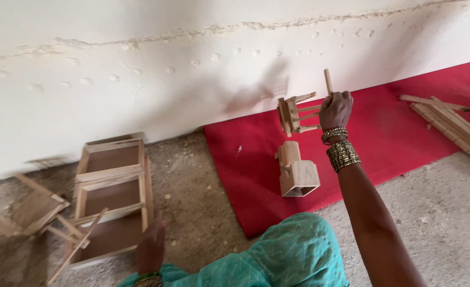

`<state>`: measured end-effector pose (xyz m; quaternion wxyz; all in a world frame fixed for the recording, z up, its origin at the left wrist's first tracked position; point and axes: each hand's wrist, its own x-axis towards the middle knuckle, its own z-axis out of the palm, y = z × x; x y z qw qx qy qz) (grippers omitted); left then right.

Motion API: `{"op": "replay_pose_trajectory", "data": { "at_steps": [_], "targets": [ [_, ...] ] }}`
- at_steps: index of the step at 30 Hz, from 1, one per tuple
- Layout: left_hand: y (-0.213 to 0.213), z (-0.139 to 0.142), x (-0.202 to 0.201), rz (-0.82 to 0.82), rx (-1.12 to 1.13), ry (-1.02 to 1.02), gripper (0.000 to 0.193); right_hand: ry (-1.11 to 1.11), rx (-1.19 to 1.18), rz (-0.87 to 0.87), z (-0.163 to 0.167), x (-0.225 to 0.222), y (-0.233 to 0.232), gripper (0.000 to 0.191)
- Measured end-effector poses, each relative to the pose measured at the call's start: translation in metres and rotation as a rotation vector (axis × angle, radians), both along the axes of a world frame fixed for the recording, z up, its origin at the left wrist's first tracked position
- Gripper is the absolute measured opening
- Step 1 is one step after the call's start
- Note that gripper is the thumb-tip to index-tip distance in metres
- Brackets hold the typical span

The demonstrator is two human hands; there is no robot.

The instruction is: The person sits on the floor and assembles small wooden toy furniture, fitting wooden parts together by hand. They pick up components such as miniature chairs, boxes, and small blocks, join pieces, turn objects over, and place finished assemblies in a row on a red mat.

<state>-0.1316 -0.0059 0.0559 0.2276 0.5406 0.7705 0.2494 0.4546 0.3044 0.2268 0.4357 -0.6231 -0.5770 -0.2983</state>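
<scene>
My right hand (335,110) is raised over the red mat (245,175), shut on a small wooden chair frame (296,112) held on its side, one leg sticking up above my fist. Bangles ring that wrist. Below it a small hollow wooden box piece (298,170) lies on the mat. My left hand (151,245) hangs low at the bottom left, fingers pointing down near the edge of a stack of shallow wooden trays (112,196); it holds nothing I can see.
Another small wooden chair (35,212) lies tipped over at the far left on the bare concrete floor. A bundle of wooden slats (450,125) rests on the mat at the right, with another person's hand at its edge. A white wall runs behind.
</scene>
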Motion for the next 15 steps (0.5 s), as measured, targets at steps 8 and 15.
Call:
{"op": "replay_pose_trajectory", "data": {
  "at_steps": [8, 15],
  "targets": [
    [0.001, 0.006, 0.004, -0.004, 0.060, -0.058, 0.054, -0.458, -0.293, 0.252, -0.056, 0.045, -0.039, 0.016],
    [-0.001, 0.006, 0.005, -0.057, -0.015, -0.065, 0.057, -0.709, -0.431, 0.278, -0.121, 0.094, -0.137, 0.016]
  ]
}}
